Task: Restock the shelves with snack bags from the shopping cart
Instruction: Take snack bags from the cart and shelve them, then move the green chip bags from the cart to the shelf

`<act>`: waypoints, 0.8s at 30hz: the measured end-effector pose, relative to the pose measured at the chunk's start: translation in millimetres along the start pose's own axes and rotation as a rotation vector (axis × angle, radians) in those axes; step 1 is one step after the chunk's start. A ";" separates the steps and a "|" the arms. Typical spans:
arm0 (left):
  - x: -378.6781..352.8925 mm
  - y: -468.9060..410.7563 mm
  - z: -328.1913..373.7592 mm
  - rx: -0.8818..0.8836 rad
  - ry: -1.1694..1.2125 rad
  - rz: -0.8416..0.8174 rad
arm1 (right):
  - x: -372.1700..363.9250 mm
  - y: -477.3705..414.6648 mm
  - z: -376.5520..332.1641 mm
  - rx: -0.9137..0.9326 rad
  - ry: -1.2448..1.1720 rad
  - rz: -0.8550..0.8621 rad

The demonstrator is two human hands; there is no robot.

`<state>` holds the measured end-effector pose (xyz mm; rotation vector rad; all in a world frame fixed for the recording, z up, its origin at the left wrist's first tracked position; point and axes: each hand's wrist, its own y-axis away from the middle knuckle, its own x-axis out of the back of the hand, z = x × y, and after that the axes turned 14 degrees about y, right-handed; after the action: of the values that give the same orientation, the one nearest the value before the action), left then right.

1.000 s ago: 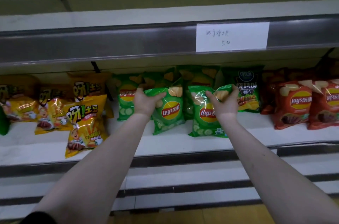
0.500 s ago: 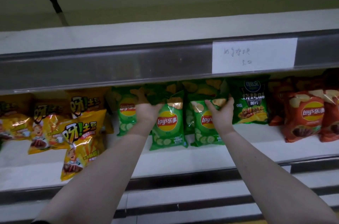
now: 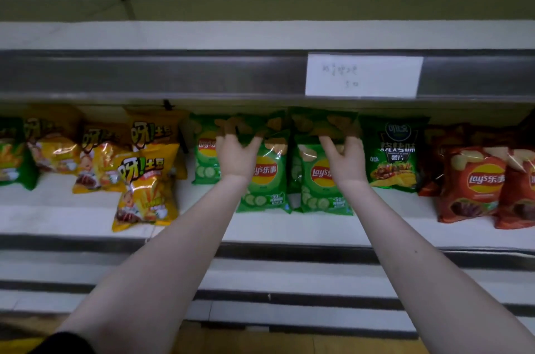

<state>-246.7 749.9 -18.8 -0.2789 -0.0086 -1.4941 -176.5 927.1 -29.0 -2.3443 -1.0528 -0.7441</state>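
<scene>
1. The shelf carries the whole row. A bare white strip runs along its front edge ahead of the bags, so there is room to draw the arms straight back.
2. The upper shelf rail overhangs the bag tops closely. There is little headroom, so pulling back low looks safer than lifting.
3. The left cucumber Lay's bag and the right cucumber Lay's bag hung tilted in front of the row a second ago. Now they stand upright mid-shelf, touching each other, bottoms down, ahead of the back-row green Lay's bag. This pair looks placed; only letting go remains.
4. Neighbours: a leaning yellow fries bag is near the front edge on the left, and a dark green barbecue chips bag is just beside on the right.
5. The left hand and right hand each lie on a bag top with the fingers stretched upward into shadow. Whether either grip still pinches the foil I cannot tell.
</scene>
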 end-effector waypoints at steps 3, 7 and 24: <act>11.3 33.3 12.4 -0.029 0.055 0.027 | 4.6 24.1 -21.4 0.099 -0.100 -0.123; 52.1 97.6 21.7 -0.108 0.137 0.145 | 6.4 77.1 -43.7 0.310 -0.294 -0.267; 271.3 307.1 43.6 0.003 0.004 0.820 | -46.1 317.1 -154.6 0.670 -0.539 -0.901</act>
<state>84.8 507.7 16.8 -0.2355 0.0964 -0.6795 0.3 619.5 -2.1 -1.4378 -2.2229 0.0491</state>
